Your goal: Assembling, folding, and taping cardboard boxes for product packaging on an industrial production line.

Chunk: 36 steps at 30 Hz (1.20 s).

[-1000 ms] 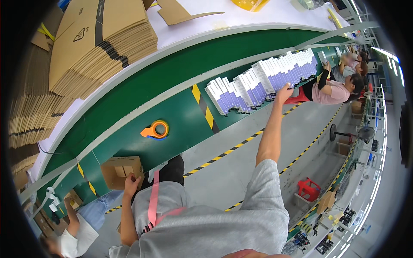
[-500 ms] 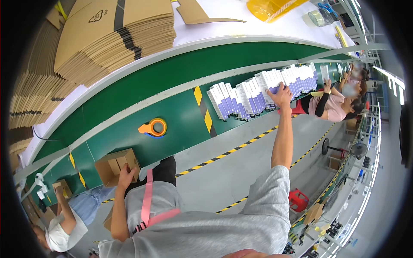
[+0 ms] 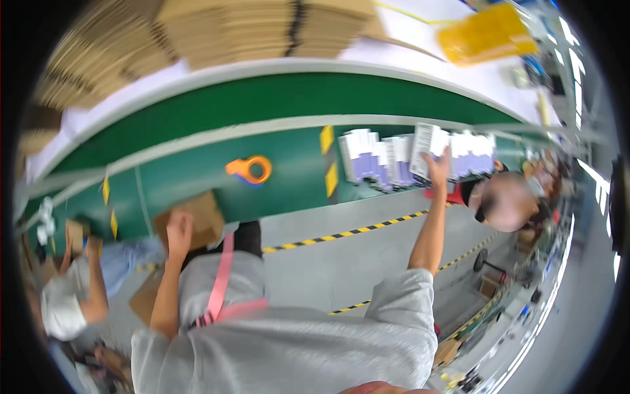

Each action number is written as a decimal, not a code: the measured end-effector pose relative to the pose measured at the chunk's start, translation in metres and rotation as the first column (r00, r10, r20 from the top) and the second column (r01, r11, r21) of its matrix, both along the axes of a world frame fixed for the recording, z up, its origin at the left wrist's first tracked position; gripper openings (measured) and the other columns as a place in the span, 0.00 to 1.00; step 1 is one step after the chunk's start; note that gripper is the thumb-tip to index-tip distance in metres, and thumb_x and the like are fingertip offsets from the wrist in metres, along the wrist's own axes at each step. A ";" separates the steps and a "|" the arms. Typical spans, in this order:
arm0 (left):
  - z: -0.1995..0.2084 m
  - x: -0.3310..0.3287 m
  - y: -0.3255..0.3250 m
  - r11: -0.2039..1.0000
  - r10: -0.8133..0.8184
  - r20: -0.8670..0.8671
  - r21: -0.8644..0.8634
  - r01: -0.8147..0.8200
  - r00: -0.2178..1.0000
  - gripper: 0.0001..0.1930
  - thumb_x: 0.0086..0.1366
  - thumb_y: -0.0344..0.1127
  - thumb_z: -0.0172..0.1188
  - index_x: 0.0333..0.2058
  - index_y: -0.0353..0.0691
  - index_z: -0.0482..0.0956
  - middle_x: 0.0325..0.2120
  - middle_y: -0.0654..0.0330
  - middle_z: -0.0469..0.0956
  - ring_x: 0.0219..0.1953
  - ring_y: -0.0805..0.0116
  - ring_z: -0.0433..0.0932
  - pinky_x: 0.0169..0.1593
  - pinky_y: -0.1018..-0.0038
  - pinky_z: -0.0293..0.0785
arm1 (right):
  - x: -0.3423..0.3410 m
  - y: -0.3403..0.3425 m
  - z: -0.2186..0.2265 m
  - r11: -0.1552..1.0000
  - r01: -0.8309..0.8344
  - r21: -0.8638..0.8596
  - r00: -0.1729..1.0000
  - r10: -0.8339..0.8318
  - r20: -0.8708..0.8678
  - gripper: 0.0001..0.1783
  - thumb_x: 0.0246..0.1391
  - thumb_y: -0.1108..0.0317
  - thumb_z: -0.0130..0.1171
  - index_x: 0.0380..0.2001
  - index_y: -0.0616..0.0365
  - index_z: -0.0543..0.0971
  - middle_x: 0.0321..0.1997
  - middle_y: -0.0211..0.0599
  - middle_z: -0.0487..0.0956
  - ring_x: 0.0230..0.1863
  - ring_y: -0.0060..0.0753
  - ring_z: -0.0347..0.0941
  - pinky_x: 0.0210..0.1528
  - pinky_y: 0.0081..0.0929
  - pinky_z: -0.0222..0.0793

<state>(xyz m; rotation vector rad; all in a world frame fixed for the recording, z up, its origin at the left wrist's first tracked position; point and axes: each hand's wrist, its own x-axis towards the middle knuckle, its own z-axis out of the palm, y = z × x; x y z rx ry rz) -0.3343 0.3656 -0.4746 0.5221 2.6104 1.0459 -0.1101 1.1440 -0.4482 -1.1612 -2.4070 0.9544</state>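
Note:
My right hand (image 3: 438,167) reaches far out over the green conveyor belt (image 3: 289,184) and grips a white flat box (image 3: 425,143), lifted a little above a row of white and purple boxes (image 3: 384,164) standing on the belt. My left hand (image 3: 178,226) is closed on the near edge of a small brown cardboard box (image 3: 200,213) at the belt's near side. Both arms are in grey sleeves, and a pink strap crosses my chest.
An orange tape dispenser (image 3: 249,169) lies on the belt between the two hands. Stacks of flat cardboard (image 3: 197,33) and a yellow bin (image 3: 489,33) sit beyond the belt. One person (image 3: 62,308) works at the left, another (image 3: 502,200) at the right.
My right hand has moved along the row of white boxes and closed on one, lifting it. My left hand has stayed on the cardboard box. The view has shifted.

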 end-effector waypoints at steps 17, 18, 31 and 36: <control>-0.107 0.028 -0.098 0.941 0.323 -0.029 0.113 -0.318 0.946 0.20 0.60 0.40 0.57 0.50 0.41 0.76 0.43 0.44 0.78 0.46 0.41 0.75 0.49 0.58 0.73 | -0.202 -0.613 0.055 0.258 -0.965 -0.042 0.261 0.939 -0.226 0.60 0.27 0.53 0.70 0.68 0.53 0.57 0.61 0.59 0.58 0.62 0.62 0.54 0.65 0.50 0.48; -0.095 0.024 -0.092 0.950 0.311 -0.015 -0.016 -0.312 0.950 0.19 0.60 0.40 0.57 0.50 0.43 0.76 0.43 0.46 0.79 0.46 0.41 0.76 0.49 0.57 0.73 | -0.201 -0.614 0.046 0.261 -0.965 -0.031 0.261 0.941 -0.214 0.60 0.27 0.53 0.70 0.68 0.53 0.57 0.61 0.59 0.58 0.62 0.62 0.54 0.65 0.50 0.48; -0.030 -0.025 -0.053 0.958 0.278 0.111 0.033 -0.283 0.954 0.10 0.65 0.39 0.55 0.37 0.42 0.81 0.28 0.45 0.79 0.33 0.41 0.77 0.37 0.54 0.74 | -0.175 -0.599 -0.025 0.275 -0.926 0.258 0.332 0.919 0.212 0.46 0.48 0.48 0.63 0.67 0.56 0.60 0.68 0.63 0.54 0.69 0.62 0.50 0.67 0.57 0.46; -0.024 -0.022 -0.045 0.949 0.307 0.135 0.037 -0.314 0.942 0.11 0.66 0.40 0.53 0.34 0.41 0.80 0.28 0.45 0.79 0.32 0.41 0.77 0.36 0.54 0.74 | -0.183 -0.589 -0.038 0.089 -0.984 0.151 0.137 0.927 0.348 0.34 0.56 0.63 0.56 0.66 0.50 0.62 0.71 0.55 0.52 0.72 0.57 0.47 0.69 0.57 0.46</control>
